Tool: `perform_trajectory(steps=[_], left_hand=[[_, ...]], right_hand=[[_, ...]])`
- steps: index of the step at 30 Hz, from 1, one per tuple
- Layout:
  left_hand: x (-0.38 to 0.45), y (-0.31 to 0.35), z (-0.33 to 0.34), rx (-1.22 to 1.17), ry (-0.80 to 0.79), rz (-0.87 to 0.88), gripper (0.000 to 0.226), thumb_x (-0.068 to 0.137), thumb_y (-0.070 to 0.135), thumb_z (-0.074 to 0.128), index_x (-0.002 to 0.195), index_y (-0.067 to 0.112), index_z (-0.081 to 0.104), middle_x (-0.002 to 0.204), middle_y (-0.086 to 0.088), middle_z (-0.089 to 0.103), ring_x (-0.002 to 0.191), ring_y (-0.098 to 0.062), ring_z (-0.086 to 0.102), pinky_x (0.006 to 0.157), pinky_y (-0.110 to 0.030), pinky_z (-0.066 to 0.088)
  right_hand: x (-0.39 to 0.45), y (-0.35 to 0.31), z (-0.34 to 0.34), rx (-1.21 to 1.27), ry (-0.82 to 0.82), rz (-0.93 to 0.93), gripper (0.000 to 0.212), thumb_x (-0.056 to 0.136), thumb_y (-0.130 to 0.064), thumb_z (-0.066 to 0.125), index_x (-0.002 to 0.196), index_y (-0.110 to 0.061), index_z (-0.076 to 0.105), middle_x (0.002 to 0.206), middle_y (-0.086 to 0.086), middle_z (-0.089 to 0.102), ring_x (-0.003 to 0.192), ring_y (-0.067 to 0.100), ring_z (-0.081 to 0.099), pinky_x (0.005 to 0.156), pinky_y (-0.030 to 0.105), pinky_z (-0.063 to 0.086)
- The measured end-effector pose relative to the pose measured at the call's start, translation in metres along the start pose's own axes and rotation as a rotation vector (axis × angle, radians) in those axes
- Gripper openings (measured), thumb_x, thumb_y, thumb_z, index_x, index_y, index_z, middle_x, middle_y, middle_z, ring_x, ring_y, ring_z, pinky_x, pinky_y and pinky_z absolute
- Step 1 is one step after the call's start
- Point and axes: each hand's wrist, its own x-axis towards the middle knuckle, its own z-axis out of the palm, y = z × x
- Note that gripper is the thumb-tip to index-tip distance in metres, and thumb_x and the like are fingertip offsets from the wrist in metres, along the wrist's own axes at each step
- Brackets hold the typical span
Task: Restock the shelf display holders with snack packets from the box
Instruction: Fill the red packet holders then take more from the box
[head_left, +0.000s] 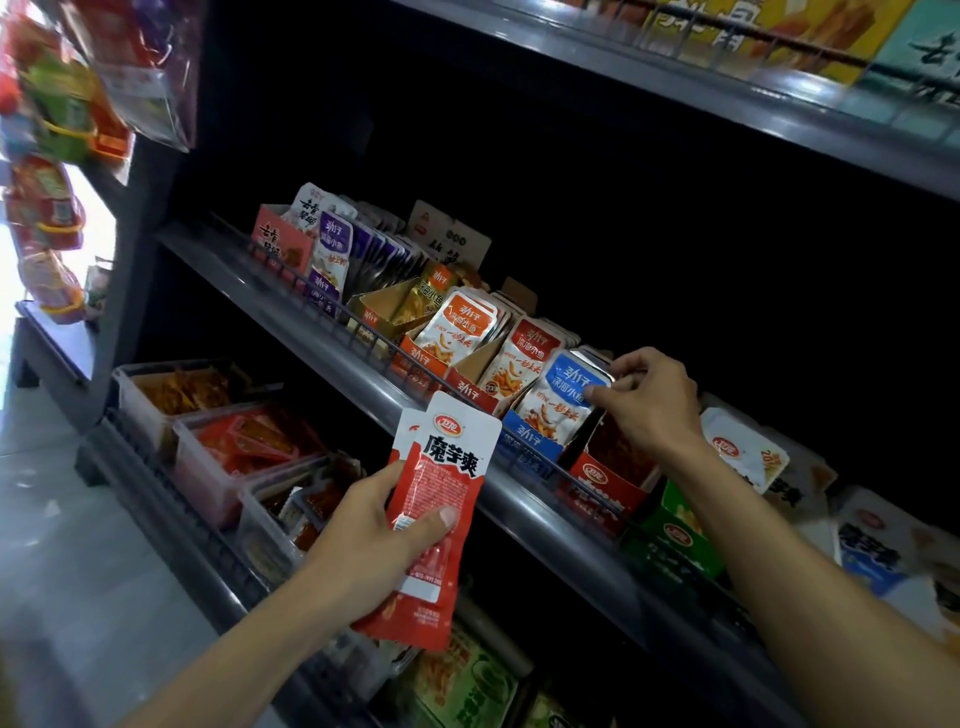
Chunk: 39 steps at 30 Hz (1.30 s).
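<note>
My left hand grips a small stack of red-and-white snack packets in front of the middle shelf's rail. My right hand reaches over the shelf and pinches the top of the blue-topped packets standing in a blue display holder. Right beside that one stands a red display holder, with dark red packets barely showing inside. The supply box is out of view.
Orange, red, yellow and purple holders line the shelf to the left; green and white packs to the right. Clear bins of snacks fill the lower shelf. Hanging bags flank the left end.
</note>
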Motion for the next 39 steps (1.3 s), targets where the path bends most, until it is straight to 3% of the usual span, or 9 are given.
perform_trajectory(steps=[6,11,15,19,23,27,31,35,39], left_hand=[[-0.009,0.008,0.002,-0.01,-0.042,0.003,0.024,0.084,0.023,0.07,0.107,0.027,0.063,0.089,0.006,0.076,0.076,-0.017,0.074,0.063,-0.02,0.054],[-0.009,0.023,0.016,-0.031,-0.093,-0.021,0.027,0.079,0.018,0.074,0.104,0.023,0.066,0.087,0.0,0.077,0.072,-0.018,0.074,0.06,-0.019,0.055],[-0.007,0.037,0.026,-0.002,-0.197,-0.026,0.037,0.073,0.016,0.078,0.108,0.017,0.067,0.088,-0.003,0.077,0.074,-0.018,0.074,0.063,-0.02,0.055],[-0.007,0.043,0.029,0.092,-0.152,-0.081,0.048,0.061,0.025,0.085,0.104,0.017,0.066,0.093,-0.003,0.076,0.076,-0.024,0.074,0.069,-0.035,0.061],[-0.007,0.048,0.026,0.144,-0.064,-0.133,0.047,0.057,0.037,0.081,0.1,0.022,0.068,0.089,0.0,0.077,0.072,-0.021,0.074,0.067,-0.03,0.061],[-0.006,0.047,0.032,0.422,0.029,0.013,0.052,0.056,0.063,0.077,0.097,0.031,0.068,0.092,0.007,0.072,0.072,-0.01,0.072,0.071,-0.033,0.06],[-0.007,0.047,0.043,0.849,0.063,0.202,0.081,0.063,0.092,0.045,0.112,0.032,0.068,0.101,0.008,0.065,0.084,-0.005,0.063,0.078,-0.031,0.056],[-0.013,0.057,0.058,0.981,-0.006,0.272,0.055,0.071,0.075,0.048,0.092,0.029,0.07,0.084,0.008,0.065,0.082,-0.008,0.058,0.077,-0.033,0.051],[-0.016,0.061,0.065,0.799,-0.099,0.209,0.023,0.089,0.031,0.052,0.075,0.017,0.066,0.065,0.0,0.065,0.056,-0.013,0.06,0.056,-0.037,0.052]], right_hand=[[-0.01,-0.004,-0.015,0.013,0.169,-0.062,0.025,0.09,-0.03,0.07,0.107,-0.015,0.059,0.078,-0.014,0.056,0.074,-0.001,0.054,0.058,0.017,0.038],[-0.052,-0.026,-0.023,0.274,-0.367,-0.045,0.018,0.091,-0.036,0.065,0.106,-0.029,0.058,0.097,-0.001,0.067,0.084,0.01,0.067,0.064,0.021,0.049],[-0.073,-0.023,-0.022,0.372,-0.566,0.0,0.025,0.086,-0.021,0.074,0.107,-0.023,0.06,0.098,-0.002,0.074,0.084,0.013,0.071,0.062,0.022,0.054],[-0.068,-0.012,-0.037,0.357,-0.524,0.059,0.004,0.091,-0.013,0.066,0.093,-0.016,0.067,0.093,0.003,0.071,0.073,0.011,0.064,0.065,0.022,0.048],[-0.057,-0.001,-0.054,0.447,-0.44,0.129,0.006,0.094,-0.007,0.062,0.097,-0.009,0.066,0.093,0.016,0.064,0.071,0.021,0.057,0.06,0.03,0.049],[-0.06,-0.005,-0.05,0.355,-0.427,0.117,0.015,0.089,-0.002,0.064,0.098,-0.013,0.06,0.103,0.012,0.064,0.065,0.018,0.069,0.052,0.028,0.056],[-0.062,-0.019,-0.047,0.372,-0.435,0.117,0.032,0.088,0.001,0.061,0.109,-0.022,0.056,0.113,0.009,0.055,0.071,0.024,0.073,0.057,0.035,0.061],[-0.062,-0.027,-0.041,0.443,-0.504,0.247,0.013,0.09,0.0,0.062,0.081,-0.008,0.066,0.102,0.01,0.065,0.071,0.027,0.074,0.063,0.034,0.063],[-0.063,-0.024,-0.048,0.737,-0.608,0.366,0.014,0.093,-0.003,0.061,0.082,0.002,0.067,0.082,0.017,0.071,0.063,0.021,0.072,0.053,0.019,0.058]])
